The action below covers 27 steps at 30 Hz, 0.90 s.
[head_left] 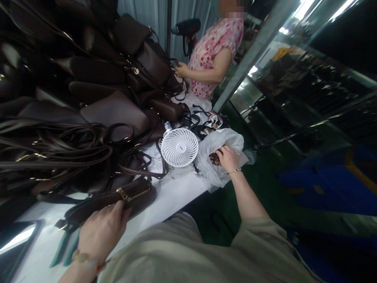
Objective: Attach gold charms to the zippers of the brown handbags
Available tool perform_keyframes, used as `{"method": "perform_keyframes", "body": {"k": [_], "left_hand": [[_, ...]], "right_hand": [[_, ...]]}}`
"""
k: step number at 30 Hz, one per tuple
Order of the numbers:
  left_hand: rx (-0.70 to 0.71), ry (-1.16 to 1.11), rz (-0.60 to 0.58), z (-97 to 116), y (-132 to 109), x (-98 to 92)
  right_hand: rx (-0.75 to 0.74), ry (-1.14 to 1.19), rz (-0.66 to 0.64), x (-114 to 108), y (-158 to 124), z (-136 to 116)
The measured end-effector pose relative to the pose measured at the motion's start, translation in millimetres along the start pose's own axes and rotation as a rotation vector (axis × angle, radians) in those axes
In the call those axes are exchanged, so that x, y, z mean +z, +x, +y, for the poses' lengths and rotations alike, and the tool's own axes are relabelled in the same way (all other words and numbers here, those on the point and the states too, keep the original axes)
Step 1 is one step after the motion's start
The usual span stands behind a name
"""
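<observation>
My left hand (101,232) lies on a dark brown handbag (118,202) with a gold clasp, near the front of the white table (179,188); its fingers curl over the bag's edge. My right hand (228,158) reaches far out into a white plastic bag (218,143) and closes on a small dark brown piece (214,158) there. Between the two hands a small white fan (179,147) stands on the table.
A big heap of dark brown handbags and straps (73,118) fills the left side. Another person in a pink flowered top (215,55) handles a bag at the far end. Loose black straps (200,118) lie beyond the fan. Metal racking (309,90) runs along the right.
</observation>
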<state>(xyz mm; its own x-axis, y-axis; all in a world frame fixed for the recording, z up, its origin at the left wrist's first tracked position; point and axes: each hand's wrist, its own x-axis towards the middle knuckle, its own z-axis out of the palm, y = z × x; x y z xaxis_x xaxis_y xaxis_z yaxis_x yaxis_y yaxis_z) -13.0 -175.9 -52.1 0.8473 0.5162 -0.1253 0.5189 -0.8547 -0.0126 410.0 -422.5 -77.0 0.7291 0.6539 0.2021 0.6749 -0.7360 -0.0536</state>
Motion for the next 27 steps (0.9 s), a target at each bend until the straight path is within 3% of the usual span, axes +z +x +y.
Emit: {"method": "perform_keyframes", "body": {"k": [4,8,10,13,15,18,20,23,27], "left_hand": [[-0.025,-0.031,-0.041,5.7,-19.0,10.1],[0.007,-0.113,0.028,0.4,-17.9,13.2],[0.019,-0.165,0.088,0.5,-14.4,12.7],[0.031,-0.264,0.175,5.5,-11.2,9.9],[0.016,-0.310,0.197,10.1,-9.2,8.7],[-0.036,-0.352,0.204,16.4,-5.6,9.3],[-0.061,-0.378,0.203,20.2,-4.5,9.4],[-0.060,-0.409,0.197,25.0,-5.9,7.2],[-0.035,-0.419,0.182,28.4,-10.2,3.4]], "right_hand": [[0.056,0.185,0.195,-4.4,-12.1,-4.0],[0.211,0.461,0.302,-20.2,-25.9,-8.4],[0.225,0.595,0.310,-35.7,-38.4,-24.5],[0.069,0.785,0.240,-59.8,-65.1,-75.6],[-0.109,0.904,0.077,-68.9,-85.8,-122.7],[-0.299,1.097,-0.276,-63.7,-113.8,-196.4],[-0.292,1.135,-0.385,-49.0,-124.1,-237.1],[-0.251,0.995,-0.258,-24.6,-121.8,-273.5],[-0.379,0.729,-0.091,-17.3,-103.8,-285.6]]}}
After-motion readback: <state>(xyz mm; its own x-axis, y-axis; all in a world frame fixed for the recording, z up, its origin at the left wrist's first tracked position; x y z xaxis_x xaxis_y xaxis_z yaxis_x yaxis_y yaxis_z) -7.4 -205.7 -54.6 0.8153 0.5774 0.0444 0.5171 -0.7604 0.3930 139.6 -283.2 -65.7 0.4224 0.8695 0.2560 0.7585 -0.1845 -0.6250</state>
